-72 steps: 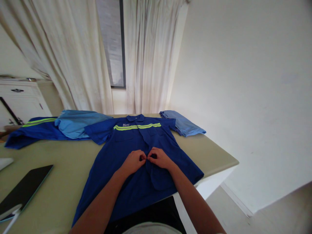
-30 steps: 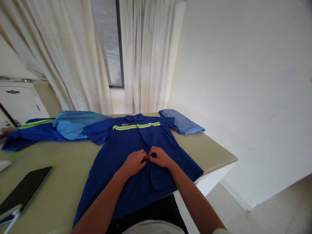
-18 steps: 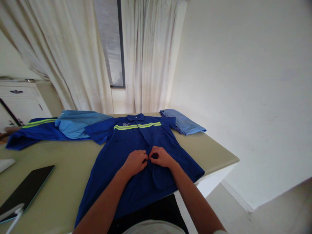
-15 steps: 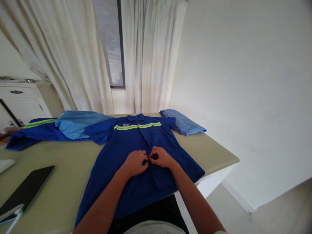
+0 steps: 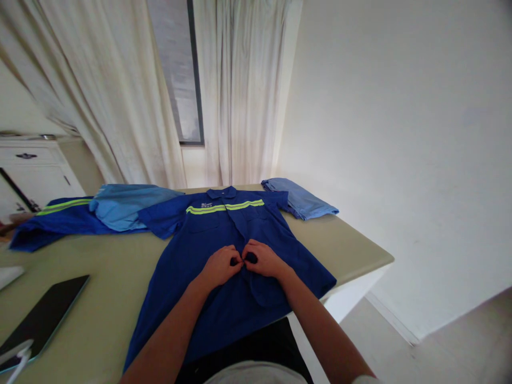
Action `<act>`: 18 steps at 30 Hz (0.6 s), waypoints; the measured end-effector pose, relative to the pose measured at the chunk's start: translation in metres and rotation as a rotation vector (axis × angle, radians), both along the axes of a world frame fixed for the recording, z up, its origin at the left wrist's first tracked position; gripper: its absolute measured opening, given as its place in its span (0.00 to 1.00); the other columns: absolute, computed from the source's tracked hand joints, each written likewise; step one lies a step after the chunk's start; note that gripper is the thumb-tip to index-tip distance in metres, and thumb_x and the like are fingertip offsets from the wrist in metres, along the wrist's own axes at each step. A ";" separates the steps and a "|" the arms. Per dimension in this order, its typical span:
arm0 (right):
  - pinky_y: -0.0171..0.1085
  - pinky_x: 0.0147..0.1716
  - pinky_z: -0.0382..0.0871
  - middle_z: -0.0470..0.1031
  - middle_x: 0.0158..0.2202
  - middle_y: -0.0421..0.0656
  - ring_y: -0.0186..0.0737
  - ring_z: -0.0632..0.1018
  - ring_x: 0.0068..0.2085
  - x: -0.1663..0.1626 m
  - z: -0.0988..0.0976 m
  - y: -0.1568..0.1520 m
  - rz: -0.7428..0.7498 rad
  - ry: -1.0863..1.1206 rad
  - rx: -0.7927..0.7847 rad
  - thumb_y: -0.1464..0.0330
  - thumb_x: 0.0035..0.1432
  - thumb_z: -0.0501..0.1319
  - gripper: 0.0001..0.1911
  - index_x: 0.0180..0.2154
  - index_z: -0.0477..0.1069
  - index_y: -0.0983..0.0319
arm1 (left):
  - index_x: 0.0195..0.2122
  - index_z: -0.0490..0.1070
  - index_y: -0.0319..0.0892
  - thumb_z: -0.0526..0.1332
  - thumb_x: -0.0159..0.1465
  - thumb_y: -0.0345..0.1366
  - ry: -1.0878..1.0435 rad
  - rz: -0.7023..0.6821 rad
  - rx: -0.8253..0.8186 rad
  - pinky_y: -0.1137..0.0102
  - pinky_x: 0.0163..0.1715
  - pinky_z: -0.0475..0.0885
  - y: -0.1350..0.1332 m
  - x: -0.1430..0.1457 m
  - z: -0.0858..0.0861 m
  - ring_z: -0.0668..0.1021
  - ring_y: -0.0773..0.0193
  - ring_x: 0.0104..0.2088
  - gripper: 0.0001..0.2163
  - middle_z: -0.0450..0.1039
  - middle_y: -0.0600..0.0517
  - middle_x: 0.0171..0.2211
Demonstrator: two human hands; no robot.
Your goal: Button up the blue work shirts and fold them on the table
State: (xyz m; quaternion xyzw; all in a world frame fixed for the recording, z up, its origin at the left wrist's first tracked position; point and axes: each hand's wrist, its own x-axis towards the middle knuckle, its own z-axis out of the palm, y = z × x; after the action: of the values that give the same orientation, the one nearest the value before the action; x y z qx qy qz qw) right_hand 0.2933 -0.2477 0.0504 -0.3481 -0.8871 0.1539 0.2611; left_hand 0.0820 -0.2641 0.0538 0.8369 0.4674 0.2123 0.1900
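Observation:
A dark blue work shirt [image 5: 208, 240] with a yellow-green reflective band across the chest lies flat and face up on the beige table [image 5: 104, 288], collar away from me. My left hand [image 5: 219, 265] and my right hand [image 5: 262, 258] meet at the shirt's front placket, about halfway down. Both hands have their fingers curled and pinch the placket fabric between them. What lies under the fingertips is hidden.
A folded light blue garment [image 5: 300, 200] lies at the table's far right corner. At the far left a light blue garment [image 5: 124, 205] rests over another dark blue shirt [image 5: 52, 221]. A dark tablet [image 5: 40, 314] lies at the near left. Curtains and a window stand behind.
Both hands have stayed pinched together on the placket, shifting only slightly. The camera view has wobbled a little. The shirt has not moved.

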 end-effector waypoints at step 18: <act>0.34 0.37 0.65 0.75 0.35 0.40 0.35 0.75 0.35 -0.007 -0.005 0.009 -0.120 0.337 -0.179 0.75 0.58 0.69 0.03 0.34 0.80 0.61 | 0.33 0.75 0.42 0.63 0.63 0.39 -0.209 0.109 -0.077 0.69 0.33 0.64 0.007 0.002 -0.011 0.76 0.63 0.32 0.06 0.77 0.53 0.31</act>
State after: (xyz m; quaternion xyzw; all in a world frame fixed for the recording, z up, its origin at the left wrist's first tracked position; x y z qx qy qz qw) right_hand 0.2862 -0.2390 0.0450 -0.3916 -0.7913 0.2724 0.3825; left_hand 0.0838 -0.2570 0.0432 0.7756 0.4977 0.2903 0.2577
